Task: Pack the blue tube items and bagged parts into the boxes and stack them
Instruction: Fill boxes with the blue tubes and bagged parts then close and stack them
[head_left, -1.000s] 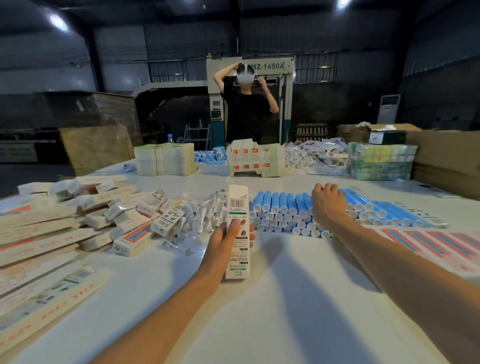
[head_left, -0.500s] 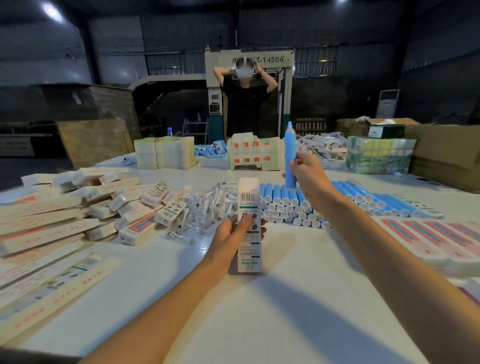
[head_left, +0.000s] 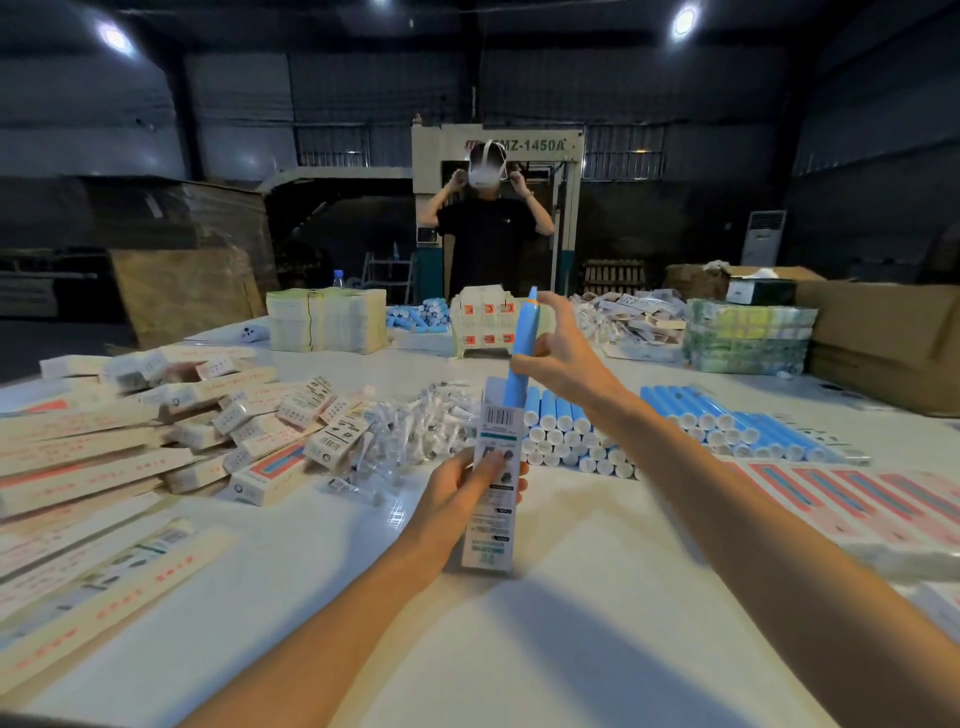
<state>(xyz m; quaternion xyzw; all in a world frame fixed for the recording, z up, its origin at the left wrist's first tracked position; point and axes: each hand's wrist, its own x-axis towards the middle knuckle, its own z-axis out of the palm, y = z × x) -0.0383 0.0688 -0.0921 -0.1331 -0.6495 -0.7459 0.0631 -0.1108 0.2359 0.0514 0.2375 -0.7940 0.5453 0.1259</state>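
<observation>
My left hand (head_left: 457, 493) grips a tall white box (head_left: 491, 519) that stands upright on the white table (head_left: 519, 649). My right hand (head_left: 566, 358) holds a blue tube (head_left: 522, 353) between thumb and fingers, tip up, with its lower end inside the box's open top. Behind the box lies a stacked row of several blue tubes (head_left: 727, 421). A heap of clear bagged parts (head_left: 415, 431) sits to the left of the box.
Filled small boxes (head_left: 260, 415) and flat unfolded cartons (head_left: 78, 452) cover the left side. More flat cartons (head_left: 857, 499) lie at the right. A person (head_left: 485, 234) stands across the table. Big cardboard cases (head_left: 883, 338) stand at the far right.
My right hand lifted one blue tube from the row, carried it left over the box and lowered its end into the open top. My left hand kept the box upright.
</observation>
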